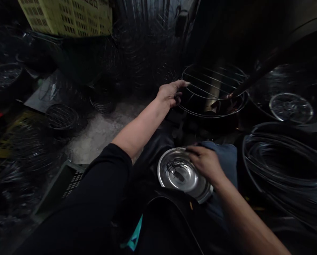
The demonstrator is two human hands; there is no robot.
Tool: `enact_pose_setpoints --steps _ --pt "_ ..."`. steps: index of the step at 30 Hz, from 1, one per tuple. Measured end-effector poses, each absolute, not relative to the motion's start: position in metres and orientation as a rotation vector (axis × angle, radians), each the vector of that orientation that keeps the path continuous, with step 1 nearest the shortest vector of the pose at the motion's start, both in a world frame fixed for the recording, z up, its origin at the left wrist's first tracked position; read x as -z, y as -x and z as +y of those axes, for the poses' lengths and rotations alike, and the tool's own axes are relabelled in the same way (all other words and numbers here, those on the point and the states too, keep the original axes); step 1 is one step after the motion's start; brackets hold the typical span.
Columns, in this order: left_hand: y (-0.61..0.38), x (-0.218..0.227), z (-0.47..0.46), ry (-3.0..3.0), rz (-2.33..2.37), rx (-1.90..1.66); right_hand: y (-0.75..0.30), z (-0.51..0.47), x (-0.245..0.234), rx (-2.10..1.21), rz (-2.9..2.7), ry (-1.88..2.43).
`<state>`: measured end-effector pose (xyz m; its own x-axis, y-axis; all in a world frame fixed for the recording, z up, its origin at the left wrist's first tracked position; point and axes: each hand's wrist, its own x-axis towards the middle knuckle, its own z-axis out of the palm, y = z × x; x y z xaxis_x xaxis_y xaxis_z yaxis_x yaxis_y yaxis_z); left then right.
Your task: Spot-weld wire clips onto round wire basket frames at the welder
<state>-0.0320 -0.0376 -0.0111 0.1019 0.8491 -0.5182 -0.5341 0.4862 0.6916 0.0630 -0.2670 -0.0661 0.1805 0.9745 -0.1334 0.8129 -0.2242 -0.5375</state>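
Note:
My left hand (pixel 171 92) reaches forward, its thumb over the rim of a round wire rack (pixel 201 95) and its fingers curled below. The rack has parallel wires across a hoop, with another wire ring beneath it. Nearer to me, a shiny steel bowl (pixel 162 164) sits over my lap, with several thin dark wire pieces (pixel 176 165) inside. Above the bowl's right rim is my right hand (pixel 206 163), its fingers bent and close together. It is somewhat blurred, and whatever it pinches is too small or hidden to make out.
Behind the rack a copper-coloured bar (pixel 256 79) slants down into it from a dark machine. A large coil of wire (pixel 283 156) stands at right. Yellow crates (pixel 76 16) are stacked at the upper left, a green crate (pixel 54 191) at lower left. Wire rings (pixel 61 117) lie on the floor.

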Motion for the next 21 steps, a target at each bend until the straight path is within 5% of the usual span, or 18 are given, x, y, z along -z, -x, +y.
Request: enact_pose_setpoints --steps 5,21 --pt "0.056 0.006 -0.086 -0.387 1.002 -1.034 -0.024 -0.275 0.092 -0.883 -2.28 2.413" --pt "0.059 0.014 -0.058 -0.504 1.072 -0.963 -0.015 -0.275 0.104 -1.078 -2.251 2.205"
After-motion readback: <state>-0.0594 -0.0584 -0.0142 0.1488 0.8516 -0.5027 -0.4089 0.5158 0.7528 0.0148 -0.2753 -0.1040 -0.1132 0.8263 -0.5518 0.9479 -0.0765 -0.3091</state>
